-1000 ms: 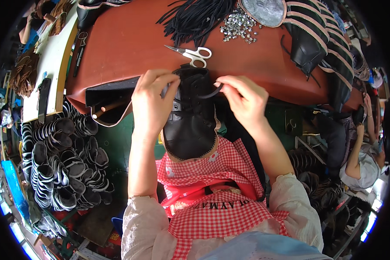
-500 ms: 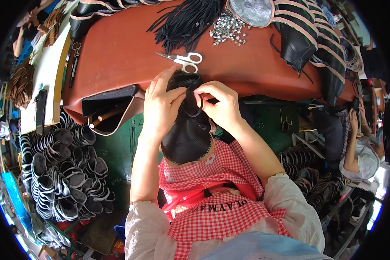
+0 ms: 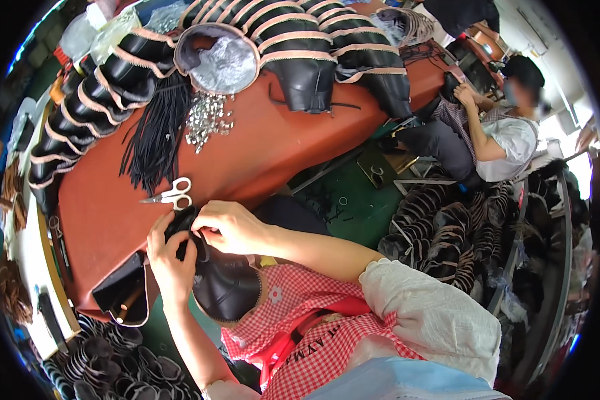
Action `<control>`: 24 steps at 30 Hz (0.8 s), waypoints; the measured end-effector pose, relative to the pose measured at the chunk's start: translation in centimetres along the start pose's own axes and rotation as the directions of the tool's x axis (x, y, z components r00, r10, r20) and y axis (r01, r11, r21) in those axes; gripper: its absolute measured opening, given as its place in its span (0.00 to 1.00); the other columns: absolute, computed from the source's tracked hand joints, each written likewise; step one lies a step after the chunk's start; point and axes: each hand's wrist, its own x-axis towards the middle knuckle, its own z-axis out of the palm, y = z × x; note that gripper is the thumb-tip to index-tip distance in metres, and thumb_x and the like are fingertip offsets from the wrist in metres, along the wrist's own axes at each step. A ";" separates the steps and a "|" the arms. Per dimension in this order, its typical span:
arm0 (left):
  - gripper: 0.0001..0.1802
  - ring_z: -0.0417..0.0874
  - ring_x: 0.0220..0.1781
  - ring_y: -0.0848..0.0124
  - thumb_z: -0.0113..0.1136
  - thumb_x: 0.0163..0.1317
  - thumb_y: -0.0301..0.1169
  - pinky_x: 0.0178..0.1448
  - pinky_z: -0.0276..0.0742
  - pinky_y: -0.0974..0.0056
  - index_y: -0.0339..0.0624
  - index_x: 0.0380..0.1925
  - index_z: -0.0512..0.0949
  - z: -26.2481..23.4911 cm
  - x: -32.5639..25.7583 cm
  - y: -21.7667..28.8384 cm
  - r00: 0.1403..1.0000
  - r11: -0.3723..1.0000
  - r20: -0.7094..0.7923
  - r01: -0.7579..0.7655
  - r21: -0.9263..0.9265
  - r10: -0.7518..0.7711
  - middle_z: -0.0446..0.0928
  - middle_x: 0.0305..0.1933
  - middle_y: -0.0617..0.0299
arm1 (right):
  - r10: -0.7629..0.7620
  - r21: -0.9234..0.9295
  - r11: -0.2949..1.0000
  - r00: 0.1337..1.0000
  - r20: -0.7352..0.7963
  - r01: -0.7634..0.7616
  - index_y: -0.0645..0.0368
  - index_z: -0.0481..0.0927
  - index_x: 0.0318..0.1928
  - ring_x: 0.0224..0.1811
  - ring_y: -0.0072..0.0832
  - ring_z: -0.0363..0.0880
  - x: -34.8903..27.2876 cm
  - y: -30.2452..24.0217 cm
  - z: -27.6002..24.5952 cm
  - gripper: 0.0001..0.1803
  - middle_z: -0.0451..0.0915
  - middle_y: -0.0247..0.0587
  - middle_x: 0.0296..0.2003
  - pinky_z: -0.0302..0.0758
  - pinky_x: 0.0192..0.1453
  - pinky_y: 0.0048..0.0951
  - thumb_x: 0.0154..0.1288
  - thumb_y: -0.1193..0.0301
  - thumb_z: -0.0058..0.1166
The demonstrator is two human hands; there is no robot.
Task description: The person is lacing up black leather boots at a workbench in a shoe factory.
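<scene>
A black leather shoe upper (image 3: 228,288) with a tan edge rests on my lap, against the red checked apron. My left hand (image 3: 172,257) is closed on its narrow top part, thumb and fingers gripping from the left. My right hand (image 3: 230,228) pinches a thin black strap at the same spot, its fingertips close to my left thumb. The strap is partly hidden between the hands. Just beyond my fingers, white-handled scissors (image 3: 179,194) lie on the brown-red table cover (image 3: 260,157).
Black strips (image 3: 159,130) and small metal pieces (image 3: 208,121) lie farther back. Rows of black uppers (image 3: 300,73) and a round plastic-lined container (image 3: 247,65) stand behind them. A pouch (image 3: 145,297) hangs at the table edge. At right, a co-worker (image 3: 497,137) sits near piled uppers (image 3: 440,230).
The view has swung to the right, so table and hands appear farther left and the co-worker shows more fully. Both hands keep their hold on the upper and strap.
</scene>
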 end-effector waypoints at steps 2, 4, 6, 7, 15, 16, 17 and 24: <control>0.05 0.72 0.62 0.54 0.63 0.45 0.21 0.63 0.67 0.51 0.38 0.26 0.79 -0.2 -0.3 -0.2 0.998 0.996 -0.039 -0.041 0.074 0.044 0.74 0.56 0.54 | 0.021 -0.044 0.999 0.999 0.033 -0.019 0.60 0.76 0.33 0.33 0.40 0.77 -0.1 0.0 -0.3 0.09 0.76 0.40 0.32 0.75 0.35 0.38 0.49 0.80 0.59; 0.06 0.72 0.62 0.53 0.63 0.43 0.20 0.62 0.68 0.51 0.39 0.25 0.79 -1.0 -1.2 -0.7 0.996 0.997 -0.091 0.005 0.078 0.002 0.74 0.55 0.54 | 0.009 -0.041 0.999 1.000 0.011 -0.008 0.60 0.76 0.33 0.34 0.40 0.78 -0.2 -0.2 -0.3 0.08 0.76 0.40 0.33 0.76 0.35 0.37 0.49 0.79 0.59; 0.07 0.72 0.62 0.52 0.63 0.42 0.20 0.61 0.69 0.51 0.38 0.25 0.79 -2.5 -2.7 -1.7 0.982 0.993 -0.165 0.103 0.055 -0.092 0.75 0.54 0.54 | -0.023 -0.020 1.000 0.999 0.028 0.024 0.60 0.76 0.33 0.37 0.39 0.79 -0.2 -0.2 -0.1 0.08 0.76 0.40 0.37 0.78 0.38 0.35 0.52 0.77 0.59; 0.06 0.73 0.61 0.52 0.62 0.44 0.19 0.60 0.70 0.52 0.38 0.25 0.78 -3.4 -3.7 -2.2 0.963 0.990 -0.245 0.127 0.053 -0.110 0.75 0.54 0.53 | -0.053 -0.009 0.998 0.997 0.062 0.054 0.60 0.76 0.33 0.37 0.40 0.79 0.0 -0.5 0.0 0.07 0.76 0.40 0.39 0.79 0.40 0.35 0.53 0.76 0.60; 0.09 0.79 0.50 0.59 0.67 0.47 0.26 0.53 0.75 0.58 0.39 0.31 0.82 -3.2 -5.4 -4.4 0.883 0.922 -0.270 0.381 -0.064 -0.383 0.79 0.48 0.58 | 0.125 0.139 0.983 0.992 -0.006 -0.123 0.61 0.80 0.37 0.31 0.22 0.81 0.9 -1.0 -1.3 0.06 0.79 0.37 0.41 0.78 0.30 0.22 0.58 0.80 0.60; 0.09 0.79 0.49 0.57 0.67 0.49 0.26 0.52 0.76 0.58 0.38 0.32 0.81 -2.5 -4.8 -3.7 0.925 0.943 -0.248 0.320 0.093 -0.289 0.78 0.48 0.56 | 0.130 0.124 0.984 0.992 -0.005 -0.128 0.61 0.80 0.37 0.32 0.23 0.81 0.8 -0.9 -1.5 0.07 0.79 0.38 0.41 0.78 0.30 0.21 0.57 0.81 0.60; 0.11 0.79 0.47 0.57 0.65 0.50 0.25 0.50 0.76 0.59 0.40 0.36 0.80 -2.2 -5.2 -3.6 0.909 0.929 -0.286 0.349 0.123 -0.303 0.77 0.46 0.55 | 0.134 0.110 0.985 0.991 -0.004 -0.133 0.61 0.80 0.38 0.32 0.23 0.81 0.7 -1.2 -1.7 0.07 0.79 0.38 0.41 0.78 0.30 0.21 0.57 0.81 0.60; 0.14 0.79 0.28 0.66 0.64 0.50 0.21 0.34 0.77 0.62 0.43 0.38 0.74 -0.4 -8.8 -0.5 0.966 0.959 -0.049 0.257 0.124 -0.252 0.74 0.34 0.58 | 0.122 0.096 0.987 0.990 0.065 -0.127 0.62 0.81 0.39 0.30 0.22 0.80 0.4 -2.6 -1.6 0.08 0.80 0.38 0.33 0.77 0.30 0.21 0.58 0.83 0.58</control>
